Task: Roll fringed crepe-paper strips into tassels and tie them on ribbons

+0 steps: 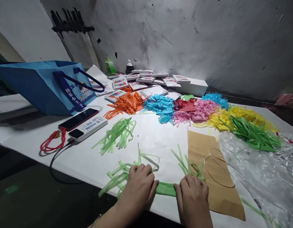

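A green paper strip with fringed ends lies near the front edge of the white table. My left hand has its fingers wrapped over the strip's left part, with light green fringe spreading out to its left and above. My right hand grips the right part, and more fringe sticks up beyond its fingers. A short length of flat green band shows between the two hands. Beyond my left hand lies a separate light green fringe bunch. Brown paper with a thin looped cord lies beside and partly behind my right hand.
Orange, blue, pink and yellow fringe piles line the back. Clear plastic lies right. A blue bag, phone, white power bank and cable stand left; flat packs lie by the wall.
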A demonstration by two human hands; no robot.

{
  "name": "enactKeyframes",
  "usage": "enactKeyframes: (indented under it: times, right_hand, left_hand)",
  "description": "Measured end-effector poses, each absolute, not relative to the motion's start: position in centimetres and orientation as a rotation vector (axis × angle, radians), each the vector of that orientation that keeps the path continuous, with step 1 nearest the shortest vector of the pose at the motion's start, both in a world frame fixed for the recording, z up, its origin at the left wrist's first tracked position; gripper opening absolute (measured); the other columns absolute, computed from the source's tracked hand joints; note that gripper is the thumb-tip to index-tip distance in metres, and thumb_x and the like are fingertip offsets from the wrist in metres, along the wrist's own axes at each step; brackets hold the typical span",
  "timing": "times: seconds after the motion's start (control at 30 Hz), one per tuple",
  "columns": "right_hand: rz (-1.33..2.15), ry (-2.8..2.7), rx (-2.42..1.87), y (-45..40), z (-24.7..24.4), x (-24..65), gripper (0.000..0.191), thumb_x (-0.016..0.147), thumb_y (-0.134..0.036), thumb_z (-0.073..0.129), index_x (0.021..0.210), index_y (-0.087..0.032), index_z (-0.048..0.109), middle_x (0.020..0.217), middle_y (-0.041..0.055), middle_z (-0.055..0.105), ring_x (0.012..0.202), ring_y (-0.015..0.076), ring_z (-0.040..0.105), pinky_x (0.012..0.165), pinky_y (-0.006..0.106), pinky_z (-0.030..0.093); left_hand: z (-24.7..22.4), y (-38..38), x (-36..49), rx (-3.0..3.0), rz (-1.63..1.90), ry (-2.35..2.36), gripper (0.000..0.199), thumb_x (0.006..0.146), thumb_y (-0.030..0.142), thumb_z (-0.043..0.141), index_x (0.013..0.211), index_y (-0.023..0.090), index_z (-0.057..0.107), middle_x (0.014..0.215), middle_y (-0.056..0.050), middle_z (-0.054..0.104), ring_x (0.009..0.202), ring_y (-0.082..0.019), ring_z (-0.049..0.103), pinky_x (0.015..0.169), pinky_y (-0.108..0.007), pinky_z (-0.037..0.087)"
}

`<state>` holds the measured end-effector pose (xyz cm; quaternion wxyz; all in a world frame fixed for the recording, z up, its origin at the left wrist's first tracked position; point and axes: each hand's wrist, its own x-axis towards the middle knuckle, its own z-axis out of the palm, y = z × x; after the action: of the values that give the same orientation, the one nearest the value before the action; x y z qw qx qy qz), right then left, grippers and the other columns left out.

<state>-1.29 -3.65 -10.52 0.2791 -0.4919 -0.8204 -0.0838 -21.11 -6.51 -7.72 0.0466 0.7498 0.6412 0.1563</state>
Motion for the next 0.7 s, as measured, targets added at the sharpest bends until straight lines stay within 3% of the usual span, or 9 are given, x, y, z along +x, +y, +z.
enactKeyframes:
  times: [0.13, 0.23, 0.33, 0.4, 0.53, 0.63, 0.7]
  right_hand:
    - [-0.12, -2.139, -0.974, -3.7, -10.4, -1.5, 0.014, 0.098, -0.025, 0.051, 0.094, -0.021, 0.064, 0.093, 0.0049, 0.068, 0.094, 0.0251, 0.062, 0.097, 0.048, 0.032]
    - [-0.13, -2.194, -0.795, -3.8, -10.7, -1.5, 0.02, 0.097, -0.015, 0.05, 0.084, -0.021, 0.063, 0.077, 0.0003, 0.067, 0.085, 0.0198, 0.062, 0.095, 0.043, 0.032]
    - [-0.065, -2.158, -0.796, -3.8, -10.7, -1.7, 0.023, 0.096, -0.011, 0.05, 0.079, -0.02, 0.062, 0.072, -0.0011, 0.064, 0.079, 0.0168, 0.06, 0.09, 0.038, 0.033]
    - [0.025, -2.121, -0.818, -4.0, -10.5, -2.0, 0.02, 0.099, -0.019, 0.049, 0.086, -0.02, 0.065, 0.078, 0.0004, 0.067, 0.081, 0.0175, 0.06, 0.09, 0.038, 0.033]
    - [-0.041, -2.193, -0.795, -4.6, -10.3, -2.7, 0.039, 0.106, -0.022, 0.031, 0.091, -0.02, 0.066, 0.081, 0.0021, 0.069, 0.083, 0.0187, 0.061, 0.095, 0.041, 0.031]
    - [-0.097, -2.247, -0.764, -4.8, -10.5, -1.9, 0.04, 0.105, -0.015, 0.031, 0.088, -0.02, 0.067, 0.077, 0.0004, 0.069, 0.083, 0.0175, 0.064, 0.1, 0.042, 0.032]
    - [-0.123, -2.273, -0.752, -4.7, -10.6, -0.5, 0.037, 0.103, -0.012, 0.034, 0.097, -0.02, 0.07, 0.085, 0.0007, 0.074, 0.092, 0.0187, 0.067, 0.109, 0.045, 0.03]
  left_hand:
    - [-7.8, -6.2, -21.0, 2.298, 0.414, 1.996, 0.021, 0.092, 0.015, 0.056, 0.073, 0.016, 0.065, 0.088, -0.008, 0.065, 0.088, -0.029, 0.058, 0.087, -0.053, 0.038]
    - [-8.1, -6.4, -21.2, 2.325, 0.57, 1.973, 0.002, 0.086, 0.015, 0.065, 0.085, 0.016, 0.066, 0.097, -0.01, 0.066, 0.093, -0.03, 0.058, 0.091, -0.054, 0.037]
    - [-8.8, -6.8, -21.5, 2.479, 0.875, 1.768, 0.022, 0.081, 0.016, 0.07, 0.102, 0.02, 0.064, 0.115, -0.01, 0.064, 0.107, -0.031, 0.054, 0.101, -0.056, 0.03]
    - [-9.4, -7.0, -21.6, 2.581, 1.013, 1.607, 0.014, 0.086, 0.011, 0.062, 0.094, 0.023, 0.063, 0.11, -0.006, 0.066, 0.106, -0.027, 0.054, 0.106, -0.053, 0.027]
    - [-10.1, -6.9, -21.6, 2.622, 1.179, 1.461, 0.025, 0.094, 0.008, 0.047, 0.079, 0.021, 0.06, 0.086, -0.002, 0.066, 0.088, -0.02, 0.054, 0.098, -0.046, 0.031]
    - [-10.1, -6.8, -22.2, 2.643, 1.148, 1.44, 0.024, 0.094, 0.01, 0.05, 0.077, 0.022, 0.062, 0.078, -0.001, 0.064, 0.079, -0.019, 0.052, 0.092, -0.043, 0.032]
    - [-9.8, -7.0, -22.7, 2.68, 1.058, 1.43, 0.018, 0.093, 0.012, 0.056, 0.082, 0.024, 0.064, 0.078, 0.001, 0.065, 0.078, -0.018, 0.053, 0.091, -0.042, 0.03]
